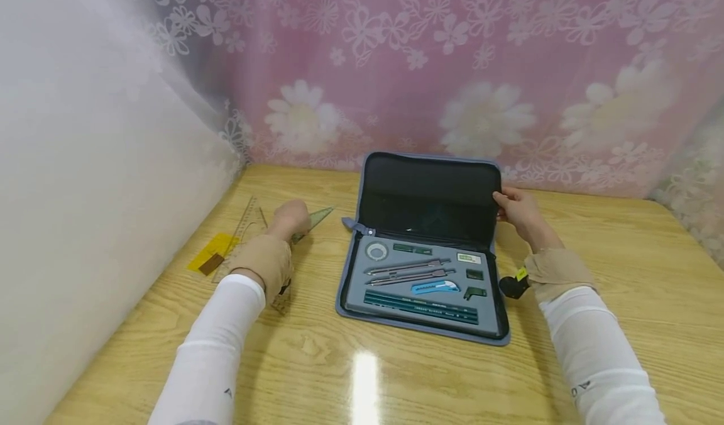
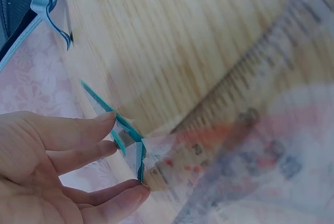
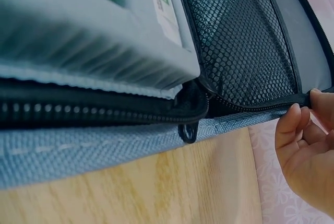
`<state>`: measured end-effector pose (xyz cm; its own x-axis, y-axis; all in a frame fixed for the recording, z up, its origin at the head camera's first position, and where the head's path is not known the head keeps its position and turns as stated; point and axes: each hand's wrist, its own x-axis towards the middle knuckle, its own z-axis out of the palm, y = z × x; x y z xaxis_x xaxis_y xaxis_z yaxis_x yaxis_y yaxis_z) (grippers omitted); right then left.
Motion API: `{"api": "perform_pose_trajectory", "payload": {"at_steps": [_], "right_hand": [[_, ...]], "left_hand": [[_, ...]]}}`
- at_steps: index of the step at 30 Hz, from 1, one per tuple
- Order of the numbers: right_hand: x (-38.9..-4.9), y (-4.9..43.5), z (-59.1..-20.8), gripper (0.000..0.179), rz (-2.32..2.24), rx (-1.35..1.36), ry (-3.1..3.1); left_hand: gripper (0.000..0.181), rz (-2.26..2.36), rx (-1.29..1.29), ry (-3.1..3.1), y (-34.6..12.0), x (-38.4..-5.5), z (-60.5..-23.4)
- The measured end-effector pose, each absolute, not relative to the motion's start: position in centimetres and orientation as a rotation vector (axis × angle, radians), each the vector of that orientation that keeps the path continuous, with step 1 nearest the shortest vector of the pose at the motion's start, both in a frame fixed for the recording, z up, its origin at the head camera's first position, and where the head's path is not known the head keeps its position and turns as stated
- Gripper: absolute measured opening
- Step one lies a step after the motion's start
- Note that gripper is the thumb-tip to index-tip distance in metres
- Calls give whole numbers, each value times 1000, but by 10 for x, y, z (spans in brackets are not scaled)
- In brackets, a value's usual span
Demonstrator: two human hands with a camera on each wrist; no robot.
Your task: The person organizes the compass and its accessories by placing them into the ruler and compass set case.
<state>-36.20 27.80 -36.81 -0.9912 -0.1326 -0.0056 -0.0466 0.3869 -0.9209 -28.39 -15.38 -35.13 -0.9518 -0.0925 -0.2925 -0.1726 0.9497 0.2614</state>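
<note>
Green-edged clear plastic is sticking out from the left hand [image 1: 290, 219]: its thumb and fingertips are pinching a small ruler [image 1: 320, 215], which is standing tilted near the left side of the open case [image 1: 430, 192]. Whether the ruler is touching the table [image 1: 317, 362] is impossible to tell. The right hand [image 1: 521, 213] is holding the edge of the lid between thumb and fingers, so the lid is standing up. In the tray, pencils [image 1: 421, 307], compasses [image 1: 407, 266] and a blue cutter [image 1: 435, 287] are lying in place. Beside the left forearm, a clear triangle [image 1: 247, 219] and a yellow sheet [image 1: 210, 250] are resting on the wood. The step in hand is probably picking up the ruler while steadying the lid; the next move seems to be calling for a firm pinch and a lift clear of the triangle.
</note>
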Motion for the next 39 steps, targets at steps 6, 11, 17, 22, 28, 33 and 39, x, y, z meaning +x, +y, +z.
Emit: {"api": "perform_pose_trajectory", "payload": {"at_steps": [6,11,17,22,28,33,39], "right_hand": [[-361,278,-367,45,-1705,-166,2542],[-361,278,-367,46,-1723,-158,2536],[-361,278,-367,45,-1736,-152,2535],[-361,279,-367,44,-1733,-160,2537],[-360,282,-365,44,-1739,-165,2541],[-358,282,-364,44,-1713,-166,2561],[-357,280,-365,42,-1717,-179,2561]], "left_hand": [[17,454,-218,2799,-158,-288,-353],[52,570,-309,2734,-167,-294,-355],[75,604,-360,2664,-170,-302,-356],[47,610,-298,2693,-175,-305,-357],[32,752,-144,2744,-186,-307,-345],[27,880,-121,2836,-196,-303,-327],[26,1068,-139,3070,-191,-302,-294]]}}
